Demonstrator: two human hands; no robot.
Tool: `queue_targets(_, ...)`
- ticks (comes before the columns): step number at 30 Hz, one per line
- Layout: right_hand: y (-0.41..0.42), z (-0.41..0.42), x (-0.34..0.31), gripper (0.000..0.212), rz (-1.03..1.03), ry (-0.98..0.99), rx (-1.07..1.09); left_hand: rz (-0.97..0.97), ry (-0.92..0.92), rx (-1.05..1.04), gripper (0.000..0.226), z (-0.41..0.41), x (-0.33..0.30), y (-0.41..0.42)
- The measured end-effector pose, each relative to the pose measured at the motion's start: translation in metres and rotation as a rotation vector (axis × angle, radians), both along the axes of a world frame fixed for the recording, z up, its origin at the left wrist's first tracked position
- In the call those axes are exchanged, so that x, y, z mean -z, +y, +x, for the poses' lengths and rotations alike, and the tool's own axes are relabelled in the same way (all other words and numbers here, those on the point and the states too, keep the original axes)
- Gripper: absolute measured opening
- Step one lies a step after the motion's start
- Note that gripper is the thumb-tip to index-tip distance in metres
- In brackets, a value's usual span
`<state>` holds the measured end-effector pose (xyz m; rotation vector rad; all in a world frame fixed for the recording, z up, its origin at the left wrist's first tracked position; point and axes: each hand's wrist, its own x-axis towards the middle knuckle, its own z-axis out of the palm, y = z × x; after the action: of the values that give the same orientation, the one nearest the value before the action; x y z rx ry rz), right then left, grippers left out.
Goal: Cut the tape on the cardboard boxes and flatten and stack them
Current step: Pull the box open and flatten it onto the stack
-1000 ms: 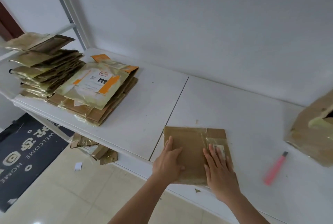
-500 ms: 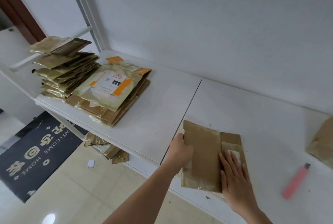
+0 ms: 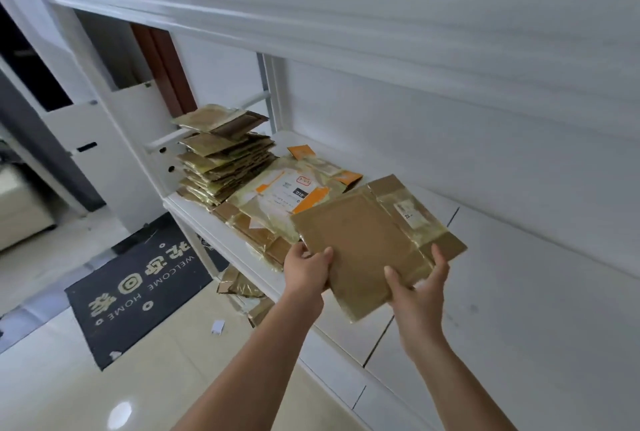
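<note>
A flattened brown cardboard box [image 3: 367, 240] with shiny tape and a small label hangs in the air above the white shelf [image 3: 519, 292]. My left hand [image 3: 306, 269] grips its near left edge, thumb on top. My right hand [image 3: 419, 287] holds its near right edge from below, thumb on the taped part. Behind it on the shelf lies a low stack of flattened boxes [image 3: 277, 209] topped by one with orange stripes and a white label. Further left stands a taller pile of flattened boxes [image 3: 221, 153].
A white upper shelf [image 3: 311, 1] overhangs the work area, and a white shelf post [image 3: 114, 125] stands at the left. Cardboard scraps [image 3: 242, 288] lie on the floor under the shelf, beside a black welcome mat [image 3: 138, 285]. A scrap of paper [image 3: 218, 326] lies on the tiles.
Both hands have lifted the flattened box off the shelf and carried it left toward the low stack. The view has swung left, so the pink cutter and the unflattened box are out of view.
</note>
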<state>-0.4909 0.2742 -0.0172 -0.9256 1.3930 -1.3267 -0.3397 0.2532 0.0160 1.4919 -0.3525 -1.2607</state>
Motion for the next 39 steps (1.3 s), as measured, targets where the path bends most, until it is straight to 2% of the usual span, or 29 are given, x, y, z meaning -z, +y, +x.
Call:
queue_targets(2, -0.013, 0.018, 0.0, 0.072, 0.006, 0.051, 0.032, 0.0, -0.044, 0.003, 0.023, 0.019, 0.004, -0.002)
queue_targets(4, -0.027, 0.031, 0.001, 0.071, -0.012, 0.12, 0.015, -0.003, -0.19, -0.009, 0.046, 0.044, 0.009, -0.008)
queue_targets(6, -0.042, 0.042, 0.001, 0.071, -0.011, 0.195, -0.003, -0.038, -0.374, -0.005, 0.079, 0.072, 0.012, -0.018)
queue_targets(7, -0.051, 0.049, 0.001, 0.071, -0.01, 0.223, -0.01, -0.068, -0.442, 0.015, 0.091, 0.084, 0.011, -0.025)
queue_targets(8, -0.061, 0.057, 0.002, 0.07, -0.01, 0.255, -0.019, -0.086, -0.487, 0.05, 0.093, 0.096, 0.01, -0.034)
queue_targets(13, -0.115, 0.113, 0.002, 0.063, -0.081, 0.403, -0.041, -0.03, -0.707, 0.264, 0.051, 0.148, 0.018, -0.09)
queue_targets(16, -0.154, 0.148, 0.006, 0.052, -0.133, 0.585, -0.071, -0.013, -0.781, 0.292, 0.05, 0.182, 0.025, -0.126)
queue_targets(20, -0.191, 0.181, 0.028, 0.039, -0.085, 0.781, -0.091, 0.034, -0.881, 0.404, 0.046, 0.21, 0.04, -0.165)
queue_targets(22, -0.194, 0.189, 0.048, 0.039, -0.003, 0.903, -0.138, 0.113, -1.154, 0.536, 0.041, 0.215, 0.052, -0.174)
queue_targets(24, -0.191, 0.192, 0.068, 0.041, 0.017, 1.122, -0.125, 0.058, -1.435, 0.678, 0.05, 0.221, 0.069, -0.18)
queue_targets(26, -0.186, 0.194, 0.081, 0.039, -0.055, 1.348, -0.099, -0.059, -1.469, 0.899, 0.067, 0.227, 0.084, -0.19)
queue_targets(27, -0.185, 0.196, 0.086, 0.037, -0.076, 1.413, -0.104, -0.079, -1.453, 1.018, 0.068, 0.228, 0.09, -0.194)
queue_targets(29, -0.185, 0.201, 0.092, 0.037, -0.046, 1.442, -0.15, -0.03, -1.44, 1.161, 0.067, 0.228, 0.102, -0.198)
queue_targets(35, -0.191, 0.198, 0.086, 0.045, 0.097, 1.351, -0.316, -0.032, -1.446, 1.185, 0.065, 0.227, 0.112, -0.197)
queue_targets(37, -0.187, 0.191, 0.074, 0.049, 0.129, 1.28, -0.414, -0.012, -1.523, 1.194, 0.062, 0.225, 0.102, -0.197)
queue_targets(39, -0.178, 0.181, 0.06, 0.05, 0.098, 1.203, -0.427, -0.029, -1.72, 1.156, 0.056, 0.218, 0.082, -0.193)
